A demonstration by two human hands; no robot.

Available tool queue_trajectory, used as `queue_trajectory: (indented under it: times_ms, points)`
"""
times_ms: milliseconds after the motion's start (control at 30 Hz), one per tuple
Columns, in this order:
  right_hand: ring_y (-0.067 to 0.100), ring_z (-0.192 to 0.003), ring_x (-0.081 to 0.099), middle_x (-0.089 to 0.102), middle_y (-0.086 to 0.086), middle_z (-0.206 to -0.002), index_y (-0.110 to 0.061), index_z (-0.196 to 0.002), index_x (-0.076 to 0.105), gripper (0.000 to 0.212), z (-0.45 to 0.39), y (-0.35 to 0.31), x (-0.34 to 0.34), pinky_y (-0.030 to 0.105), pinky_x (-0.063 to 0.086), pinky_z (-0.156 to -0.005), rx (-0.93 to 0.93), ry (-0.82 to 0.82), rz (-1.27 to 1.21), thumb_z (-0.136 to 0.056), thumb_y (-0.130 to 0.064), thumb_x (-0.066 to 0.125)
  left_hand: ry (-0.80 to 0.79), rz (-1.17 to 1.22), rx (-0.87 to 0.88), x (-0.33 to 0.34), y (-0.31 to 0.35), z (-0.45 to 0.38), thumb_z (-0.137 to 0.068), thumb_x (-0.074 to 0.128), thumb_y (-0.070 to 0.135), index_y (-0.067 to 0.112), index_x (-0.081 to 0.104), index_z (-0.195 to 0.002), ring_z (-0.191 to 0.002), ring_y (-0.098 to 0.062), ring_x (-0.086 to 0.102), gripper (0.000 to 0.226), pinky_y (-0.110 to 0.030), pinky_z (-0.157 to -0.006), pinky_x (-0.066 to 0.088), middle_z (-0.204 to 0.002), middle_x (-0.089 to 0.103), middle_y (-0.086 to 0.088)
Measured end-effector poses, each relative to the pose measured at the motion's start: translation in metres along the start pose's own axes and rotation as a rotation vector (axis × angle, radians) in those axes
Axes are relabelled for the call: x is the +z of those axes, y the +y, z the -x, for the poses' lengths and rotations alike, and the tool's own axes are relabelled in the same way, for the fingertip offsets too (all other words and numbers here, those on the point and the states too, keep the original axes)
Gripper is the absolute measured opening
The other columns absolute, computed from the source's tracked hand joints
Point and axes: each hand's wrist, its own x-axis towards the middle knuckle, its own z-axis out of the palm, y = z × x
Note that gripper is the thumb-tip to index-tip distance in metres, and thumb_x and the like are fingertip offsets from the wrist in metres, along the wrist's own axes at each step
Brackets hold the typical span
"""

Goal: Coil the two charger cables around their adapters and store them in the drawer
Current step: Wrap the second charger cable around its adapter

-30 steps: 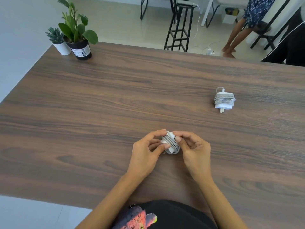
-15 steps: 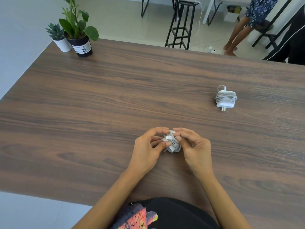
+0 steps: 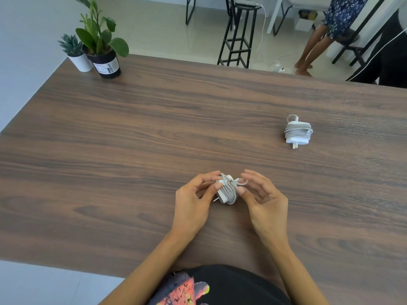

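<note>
Since half a second ago we have drawn our right hand [image 3: 264,201] back a little from the charger [image 3: 228,190], so a small loop of cable [image 3: 243,182] now shows at its upper right, hooked on a right fingertip, with the thumb pressing the coil's side. Our left hand [image 3: 193,201] pinches the charger's left end between thumb and forefinger, holding it just above the table [image 3: 132,150] near the front edge; its prongs point lower left. Most of the cable is wound round the white block.

Well apart, to the upper right, the second charger [image 3: 298,134] lies on the wood fully wound, unmoved. Two potted plants [image 3: 99,45] stand at the far left corner. Beyond the table are a black stool [image 3: 237,34] and a person's bare legs [image 3: 312,47]. Nothing lies between the two chargers.
</note>
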Motion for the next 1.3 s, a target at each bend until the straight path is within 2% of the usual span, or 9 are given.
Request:
queue_trajectory:
  times_ms: [67, 167, 300, 500, 633, 800, 967, 1167, 1300]
  points:
    - [0.010, -0.089, 0.067, 0.067, -0.001, -0.109, -0.026, -0.098, 0.069, 0.038, 0.002, 0.002, -0.007, 0.018, 0.053, -0.072, -0.013, -0.012, 0.103, -0.074, 0.002, 0.075, 0.006, 0.018, 0.002, -0.001, -0.001, 0.000, -0.084, 0.066, 0.001, 0.005, 0.068, -0.090, -0.097, -0.008, 0.068, 0.009, -0.012, -0.077, 0.050, -0.107, 0.070, 0.004]
    - [0.011, -0.087, 0.067, 0.070, -0.007, -0.102, -0.028, -0.100, 0.069, 0.038, 0.007, 0.005, -0.011, 0.025, 0.054, -0.075, 0.006, -0.050, 0.200, -0.071, -0.005, 0.079, 0.004, 0.050, -0.008, -0.001, -0.003, 0.001, -0.084, 0.064, 0.000, 0.003, 0.068, -0.092, -0.099, -0.006, 0.067, 0.009, -0.012, -0.078, 0.050, -0.107, 0.071, 0.003]
    - [0.009, -0.099, 0.067, 0.068, -0.012, -0.110, -0.025, -0.099, 0.067, 0.039, 0.008, 0.007, -0.012, 0.020, 0.052, -0.088, 0.024, -0.073, 0.170, -0.069, -0.003, 0.080, -0.003, 0.024, 0.000, 0.000, -0.004, 0.002, -0.085, 0.064, 0.003, 0.008, 0.069, -0.093, -0.102, -0.007, 0.066, 0.010, -0.016, -0.083, 0.051, -0.106, 0.072, 0.004]
    - [0.008, -0.108, 0.064, 0.066, -0.006, -0.118, -0.023, -0.113, 0.059, 0.060, 0.013, 0.011, -0.008, 0.029, 0.050, -0.097, 0.060, -0.165, 0.162, -0.062, -0.004, 0.084, 0.015, 0.024, 0.000, -0.001, -0.006, 0.002, -0.086, 0.063, 0.003, 0.011, 0.068, -0.091, -0.102, -0.008, 0.066, 0.011, -0.019, -0.087, 0.051, -0.106, 0.072, 0.004]
    - [0.007, -0.106, 0.065, 0.065, -0.005, -0.121, -0.018, -0.109, 0.056, 0.052, 0.014, 0.011, -0.005, 0.032, 0.051, -0.096, 0.029, -0.179, 0.170, -0.066, -0.003, 0.082, 0.000, 0.038, -0.020, 0.001, -0.006, 0.001, -0.086, 0.062, 0.000, 0.008, 0.065, -0.089, -0.103, -0.006, 0.066, 0.009, -0.018, -0.090, 0.050, -0.108, 0.071, 0.002]
    - [0.007, -0.103, 0.066, 0.069, -0.004, -0.114, -0.017, -0.113, 0.057, 0.051, 0.011, 0.010, -0.005, 0.030, 0.052, -0.093, 0.050, -0.179, 0.132, -0.070, -0.003, 0.080, -0.044, 0.032, -0.037, 0.001, -0.003, -0.006, -0.086, 0.063, 0.001, 0.014, 0.064, -0.084, -0.103, -0.004, 0.066, 0.013, -0.020, -0.090, 0.051, -0.108, 0.070, 0.001]
    - [0.009, -0.104, 0.067, 0.071, -0.004, -0.111, -0.019, -0.110, 0.058, 0.048, 0.007, 0.011, -0.005, 0.029, 0.052, -0.093, 0.075, -0.173, 0.083, -0.071, 0.001, 0.078, -0.091, -0.050, -0.018, -0.004, 0.000, -0.013, -0.087, 0.062, 0.002, 0.013, 0.063, -0.083, -0.100, -0.001, 0.066, 0.012, -0.014, -0.082, 0.051, -0.104, 0.070, 0.002]
    - [0.009, -0.105, 0.066, 0.070, -0.003, -0.113, -0.018, -0.113, 0.057, 0.048, 0.007, 0.011, -0.004, 0.029, 0.052, -0.094, 0.065, -0.172, 0.096, -0.072, 0.001, 0.077, -0.111, -0.104, -0.019, -0.009, -0.001, -0.019, -0.086, 0.063, 0.002, 0.014, 0.064, -0.082, -0.100, -0.005, 0.067, 0.013, -0.024, -0.088, 0.053, -0.103, 0.071, 0.004]
    - [0.007, -0.104, 0.066, 0.069, -0.006, -0.114, -0.020, -0.116, 0.057, 0.052, 0.008, 0.011, -0.005, 0.031, 0.052, -0.094, 0.044, -0.171, 0.139, -0.073, -0.001, 0.078, -0.145, -0.104, -0.014, -0.009, 0.002, -0.018, -0.085, 0.066, 0.005, 0.010, 0.065, -0.087, -0.099, -0.003, 0.067, 0.005, -0.017, -0.086, 0.051, -0.107, 0.070, 0.004]
